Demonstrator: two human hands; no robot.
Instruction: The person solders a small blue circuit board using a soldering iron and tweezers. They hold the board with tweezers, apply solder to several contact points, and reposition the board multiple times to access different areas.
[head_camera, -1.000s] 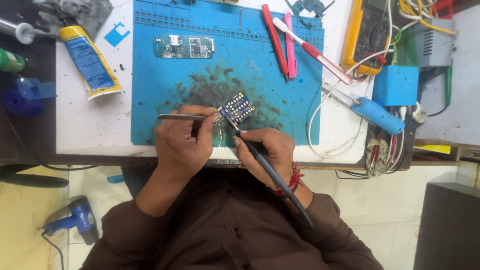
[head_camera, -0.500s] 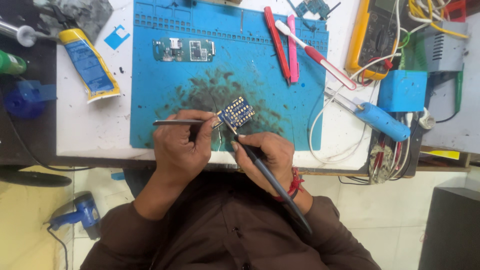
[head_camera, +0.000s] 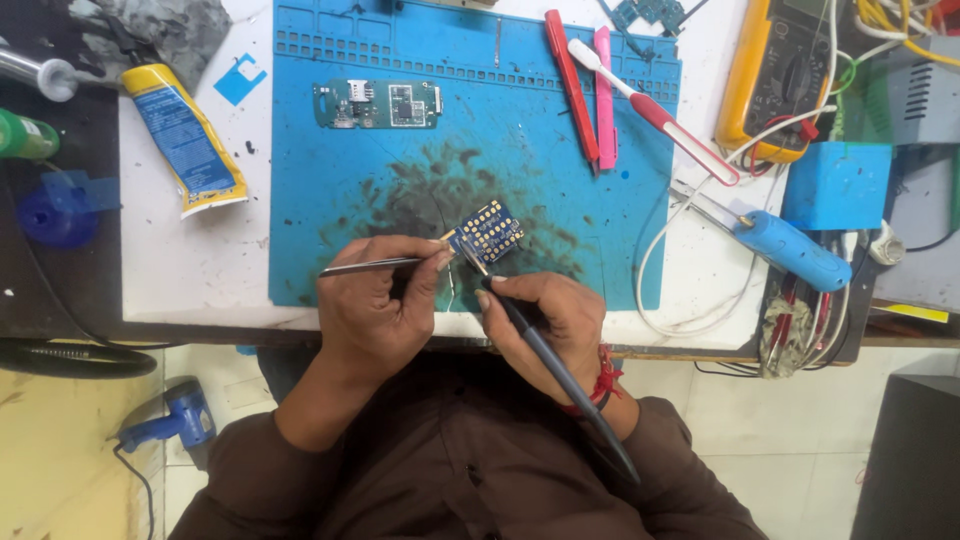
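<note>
Blue work mat (head_camera: 520, 130) holds a green circuit board (head_camera: 378, 104); left hand (head_camera: 375, 305) grips tweezers (head_camera: 370, 266), right hand (head_camera: 555, 325) grips soldering iron (head_camera: 545, 355) at small blue board (head_camera: 486, 232)

We are seeing open blue mat (head_camera: 340, 190) between the green circuit board (head_camera: 378, 104) and the small blue board (head_camera: 486, 232), so a hand is getting room there. The red tool (head_camera: 570, 85), pink tool (head_camera: 604, 95) and toothbrush (head_camera: 655, 110) are blocking the mat's right side. White cable (head_camera: 655, 250) and blue soldering iron (head_camera: 790, 250) are crowding the right counter (head_camera: 215, 265). The yellow tube (head_camera: 185, 140) is lying on the counter's left strip.
</note>
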